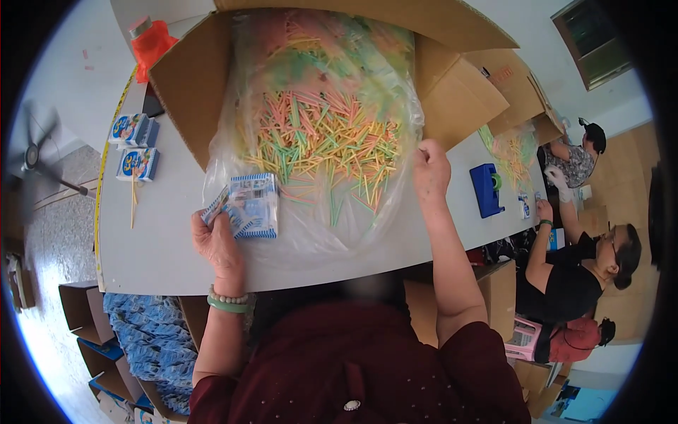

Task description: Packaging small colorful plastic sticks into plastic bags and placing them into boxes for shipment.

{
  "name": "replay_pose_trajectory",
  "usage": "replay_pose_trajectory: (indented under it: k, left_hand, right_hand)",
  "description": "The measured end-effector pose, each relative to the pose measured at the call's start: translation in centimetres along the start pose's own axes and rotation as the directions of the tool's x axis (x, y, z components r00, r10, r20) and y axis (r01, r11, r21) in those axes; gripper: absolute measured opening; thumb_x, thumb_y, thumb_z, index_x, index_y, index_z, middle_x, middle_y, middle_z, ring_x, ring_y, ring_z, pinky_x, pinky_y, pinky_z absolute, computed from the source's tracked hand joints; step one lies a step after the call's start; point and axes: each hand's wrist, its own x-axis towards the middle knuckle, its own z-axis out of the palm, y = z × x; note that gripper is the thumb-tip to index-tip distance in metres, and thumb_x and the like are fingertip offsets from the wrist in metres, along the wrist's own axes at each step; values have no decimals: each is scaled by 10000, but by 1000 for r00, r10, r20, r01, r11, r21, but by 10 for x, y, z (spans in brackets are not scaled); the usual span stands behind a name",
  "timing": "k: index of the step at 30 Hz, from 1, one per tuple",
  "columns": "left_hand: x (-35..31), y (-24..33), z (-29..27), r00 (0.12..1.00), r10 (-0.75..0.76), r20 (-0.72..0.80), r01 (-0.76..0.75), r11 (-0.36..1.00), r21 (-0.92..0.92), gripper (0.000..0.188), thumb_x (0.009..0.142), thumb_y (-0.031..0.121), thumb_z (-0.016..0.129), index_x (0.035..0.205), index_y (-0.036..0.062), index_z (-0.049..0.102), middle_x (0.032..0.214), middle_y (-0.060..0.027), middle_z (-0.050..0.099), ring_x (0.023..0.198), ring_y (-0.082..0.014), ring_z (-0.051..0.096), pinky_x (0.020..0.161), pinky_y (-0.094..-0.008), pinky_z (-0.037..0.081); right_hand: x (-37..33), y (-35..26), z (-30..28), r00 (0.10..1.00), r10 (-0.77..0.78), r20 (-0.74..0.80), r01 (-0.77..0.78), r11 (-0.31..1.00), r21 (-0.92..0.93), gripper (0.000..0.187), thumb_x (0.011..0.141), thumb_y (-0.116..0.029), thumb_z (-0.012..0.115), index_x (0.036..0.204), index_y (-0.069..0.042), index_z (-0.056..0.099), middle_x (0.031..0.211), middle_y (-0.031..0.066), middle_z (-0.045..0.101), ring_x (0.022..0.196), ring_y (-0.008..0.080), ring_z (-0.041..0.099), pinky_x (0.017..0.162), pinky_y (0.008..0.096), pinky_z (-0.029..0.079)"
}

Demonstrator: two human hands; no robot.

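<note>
Pinched in the fingers of my left hand (219,247) is a flat blue-and-white plastic packet (256,205), partly see-through with striped edges. It lies over the near left edge of a large clear plastic bag (353,230). The bag is spread open out of a cardboard box (191,92) and holds a heap of thin pink, yellow and green sticks (328,138). My right hand (433,173) is closed at the bag's right edge, its fingers curled on the plastic. The fingertips are partly hidden. Some sticks lie loose at the bag's near end.
Small blue-and-white boxes (138,164) stand at the left, with thin sticks (133,201) beside them. A blue tape dispenser (486,191) sits to the right. Below the table, a carton holds many blue packets (148,339). Co-workers (572,272) work at the far right.
</note>
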Motion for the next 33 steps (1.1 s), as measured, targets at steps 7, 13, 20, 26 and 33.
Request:
replay_pose_trajectory:
  k: [7, 13, 20, 26, 33]
  left_hand:
    - [0, -8, 2, 996, 91, -13, -89, 989, 122, 120, 792, -52, 565, 796, 67, 566, 764, 67, 505, 685, -15, 393, 617, -165, 330]
    - [1, -11, 7, 995, 101, -26, -97, 988, 116, 133, 792, -77, 557, 834, 46, 586, 798, 44, 554, 709, -31, 457, 634, -179, 385]
    - [8, -17, -5, 996, 84, 36, -88, 990, 111, 199, 779, -94, 551, 928, 21, 615, 916, -30, 637, 784, -103, 579, 712, -224, 478]
    - [7, -18, -1, 996, 88, 28, -90, 991, 101, 227, 770, -101, 544, 949, 19, 616, 925, -35, 639, 799, -112, 583, 730, -237, 482]
    - [2, -9, 15, 995, 103, -14, -100, 985, 141, 159, 769, -80, 542, 801, 75, 553, 765, 47, 544, 676, -40, 455, 605, -186, 370]
  right_hand:
    - [-1, 41, 47, 984, 159, -82, -103, 878, 467, 437, 937, -348, 476, 1223, -18, 487, 1143, 171, 560, 1092, 322, 516, 955, 378, 385]
    - [-11, 16, 93, 975, 163, -151, -96, 922, 376, 515, 962, -274, 429, 1394, -8, 339, 1457, 214, 304, 1366, 344, 265, 1123, 399, 203]
    - [-10, -61, 108, 941, 167, -295, -95, 965, 245, 553, 914, -193, 467, 1379, 38, 273, 1464, 309, 171, 1366, 479, 140, 1135, 510, 128]
    - [-14, -53, 104, 940, 135, -313, -54, 965, 256, 573, 878, -160, 510, 1376, 23, 293, 1461, 304, 186, 1370, 475, 133, 1137, 515, 125]
    - [-32, -18, 49, 970, -127, -207, 164, 971, 175, 495, 890, -249, 562, 1299, 1, 443, 1357, 234, 409, 1259, 427, 358, 1050, 495, 276]
